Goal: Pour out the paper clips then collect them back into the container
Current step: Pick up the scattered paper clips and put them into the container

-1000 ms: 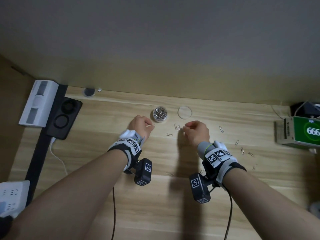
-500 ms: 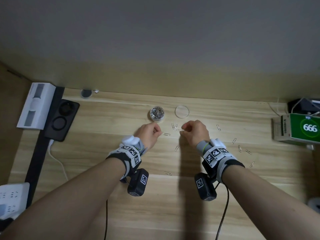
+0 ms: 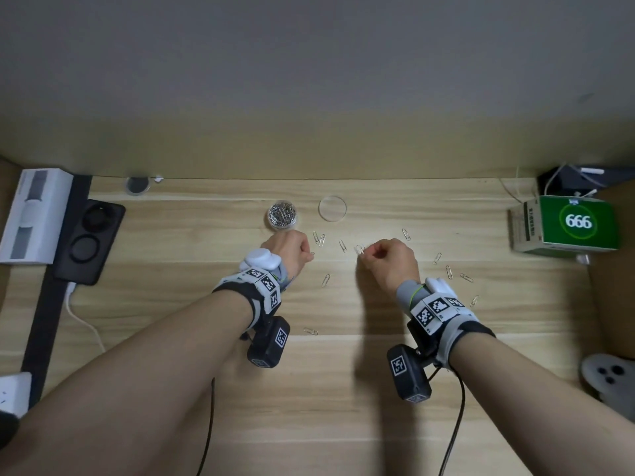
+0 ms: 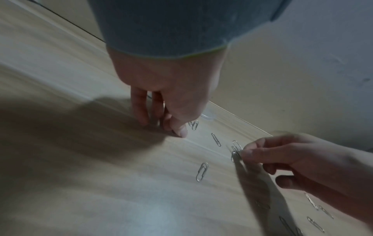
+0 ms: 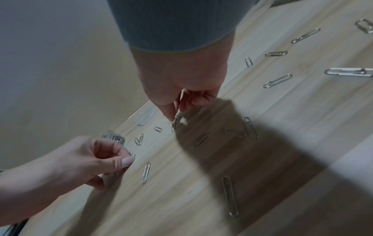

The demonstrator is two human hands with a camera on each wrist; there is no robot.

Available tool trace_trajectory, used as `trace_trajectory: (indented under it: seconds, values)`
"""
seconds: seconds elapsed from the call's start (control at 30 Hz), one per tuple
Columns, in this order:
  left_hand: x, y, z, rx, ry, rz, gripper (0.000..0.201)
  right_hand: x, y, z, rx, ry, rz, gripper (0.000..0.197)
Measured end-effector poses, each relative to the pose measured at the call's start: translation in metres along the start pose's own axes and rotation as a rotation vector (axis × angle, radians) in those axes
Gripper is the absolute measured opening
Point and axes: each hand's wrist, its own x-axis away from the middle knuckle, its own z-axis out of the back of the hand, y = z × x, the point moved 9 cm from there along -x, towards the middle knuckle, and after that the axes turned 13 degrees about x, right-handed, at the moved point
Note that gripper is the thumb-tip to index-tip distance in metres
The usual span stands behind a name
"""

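Silver paper clips (image 3: 324,280) are scattered mid-table, below the clear container (image 3: 282,215) near the far edge. One clip (image 3: 359,249) is pinched by the right hand (image 3: 390,261); another (image 5: 133,155) by the left hand (image 3: 288,250).

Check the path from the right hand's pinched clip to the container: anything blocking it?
Nothing upright blocks it. Between the right hand and the open container lie only flat loose clips; the lid sits beside it, and the left hand is just below.
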Motion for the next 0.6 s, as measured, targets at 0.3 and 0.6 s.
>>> trace_trajectory:
  seconds: [0.3, 0.6]
  values:
    - [0.009, 0.018, -0.008, 0.063, 0.08, -0.048, 0.013, -0.006, -0.038, -0.002, -0.02, 0.008, 0.156, 0.013]
    - [0.015, -0.013, -0.004, 0.608, 0.082, 0.187, 0.022, -0.009, -0.059, -0.012, 0.182, 0.038, 0.282, 0.009]
